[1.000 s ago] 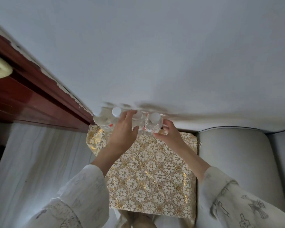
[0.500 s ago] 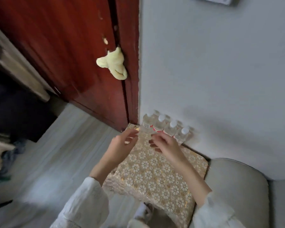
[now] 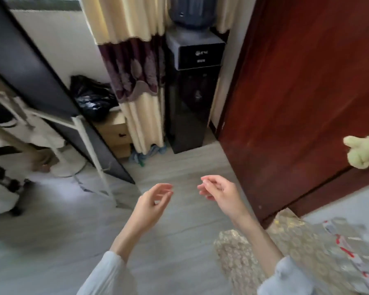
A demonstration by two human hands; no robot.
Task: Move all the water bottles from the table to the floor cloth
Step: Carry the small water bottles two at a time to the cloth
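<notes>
The gold-patterned floor cloth (image 3: 239, 250) lies at the lower right, by the wall. Several clear water bottles (image 3: 345, 248) with red-and-white labels stand on it at the far right, blurred by motion. My left hand (image 3: 153, 201) and my right hand (image 3: 217, 192) hang in the air over the bare grey floor, left of the cloth. Both hold nothing, and their fingers are loosely curled. No table top with bottles shows in this view.
A dark red door (image 3: 296, 103) stands to the right, with a yellow cloth (image 3: 362, 152) on its handle. A black water dispenser (image 3: 190, 92) and curtains (image 3: 134, 71) stand ahead. A white-framed desk (image 3: 83, 133) and a black bag (image 3: 92, 96) are on the left.
The camera has swung left, away from the wall and cloth toward the room. Both hands have let go of the bottles on the cloth and drawn back, empty, over the floor.
</notes>
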